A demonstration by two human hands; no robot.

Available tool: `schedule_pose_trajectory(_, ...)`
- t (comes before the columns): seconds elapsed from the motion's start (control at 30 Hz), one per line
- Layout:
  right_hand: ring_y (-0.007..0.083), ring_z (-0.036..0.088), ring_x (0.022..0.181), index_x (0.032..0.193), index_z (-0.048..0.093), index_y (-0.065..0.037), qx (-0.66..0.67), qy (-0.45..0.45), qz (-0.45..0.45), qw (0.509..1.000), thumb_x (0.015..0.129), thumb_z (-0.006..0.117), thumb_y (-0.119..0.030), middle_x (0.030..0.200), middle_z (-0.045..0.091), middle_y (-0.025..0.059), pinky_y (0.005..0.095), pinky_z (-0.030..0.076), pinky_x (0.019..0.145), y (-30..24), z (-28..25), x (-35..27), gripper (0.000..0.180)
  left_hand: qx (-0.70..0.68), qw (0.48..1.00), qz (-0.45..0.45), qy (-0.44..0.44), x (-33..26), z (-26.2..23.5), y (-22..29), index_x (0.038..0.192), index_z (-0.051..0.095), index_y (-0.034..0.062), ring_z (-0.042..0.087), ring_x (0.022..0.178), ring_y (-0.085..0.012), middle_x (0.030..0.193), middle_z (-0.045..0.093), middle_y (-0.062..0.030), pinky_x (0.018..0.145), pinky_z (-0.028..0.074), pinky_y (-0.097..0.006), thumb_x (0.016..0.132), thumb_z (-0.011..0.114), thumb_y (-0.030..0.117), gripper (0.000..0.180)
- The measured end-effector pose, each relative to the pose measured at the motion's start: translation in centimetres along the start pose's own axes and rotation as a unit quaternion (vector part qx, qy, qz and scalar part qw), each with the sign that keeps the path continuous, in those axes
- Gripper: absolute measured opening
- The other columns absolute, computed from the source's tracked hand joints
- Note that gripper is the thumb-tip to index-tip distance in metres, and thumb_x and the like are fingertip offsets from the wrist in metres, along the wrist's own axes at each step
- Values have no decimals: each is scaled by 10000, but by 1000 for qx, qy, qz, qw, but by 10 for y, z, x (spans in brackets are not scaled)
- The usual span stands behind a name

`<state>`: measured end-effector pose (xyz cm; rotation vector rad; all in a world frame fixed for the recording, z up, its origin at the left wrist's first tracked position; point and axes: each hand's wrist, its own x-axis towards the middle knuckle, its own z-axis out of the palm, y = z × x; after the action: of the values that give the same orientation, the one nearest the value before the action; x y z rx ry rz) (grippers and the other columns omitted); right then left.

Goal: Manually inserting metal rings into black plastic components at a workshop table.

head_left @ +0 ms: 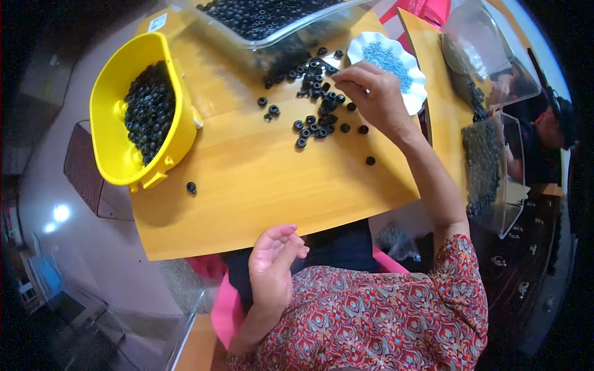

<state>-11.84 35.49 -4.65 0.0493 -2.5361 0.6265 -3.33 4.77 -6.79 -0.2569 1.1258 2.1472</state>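
Small round black pieces with holes lie scattered over the yellow table. Above their right side is my right hand, its fingers bent and their tips drawn together beside one of the black pieces. I cannot make out what, if anything, is between those fingertips. Just right of this hand, partly behind it, stands a white wavy-rimmed dish of tiny light-blue pieces. My left hand hovers at the table's front edge, above my lap, with fingers curled in and the thumb close to them. Its contents are hidden.
A yellow bin partly filled with black pieces stands at the left. A clear tub heaped with black pieces is at the back. Across a gap on the right, another person sits by clear containers. A single black piece lies near the bin.
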Motion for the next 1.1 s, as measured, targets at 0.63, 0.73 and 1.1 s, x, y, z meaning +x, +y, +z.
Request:
schedule_pose_trajectory(0.63, 282, 531, 940, 825, 671, -97, -181, -139, -68, 971, 753, 637, -162, 885, 580, 81, 397, 392, 822, 6, 25, 24, 103, 44, 999, -10, -19, 4, 15, -6, 1096, 565, -36, 600, 793, -126, 909, 618, -71, 753, 495, -249, 892, 578, 18, 211)
schedule_pose_trajectory(0.73, 288, 567, 898, 850, 677, -94, -139, -94, -82, 982, 755, 666, -150, 869, 599, 92, 402, 436, 789, 3, 19, 22, 111, 49, 998, -13, -23, 2, 16, -4, 1095, 564, -36, 598, 790, -126, 903, 615, -70, 753, 495, -249, 893, 576, 16, 209)
schedule_pose_trajectory(1.1, 174, 637, 932, 1133, 602, 25, 666, -167, 255, 681, 817, 663, -60, 1009, 664, 135, 254, 504, 805, -78, -25, -44, 333, 93, 991, 93, 0, -10, 29, 5, 1091, 558, -41, 570, 763, -129, 880, 603, -75, 760, 482, -264, 892, 577, 24, 210)
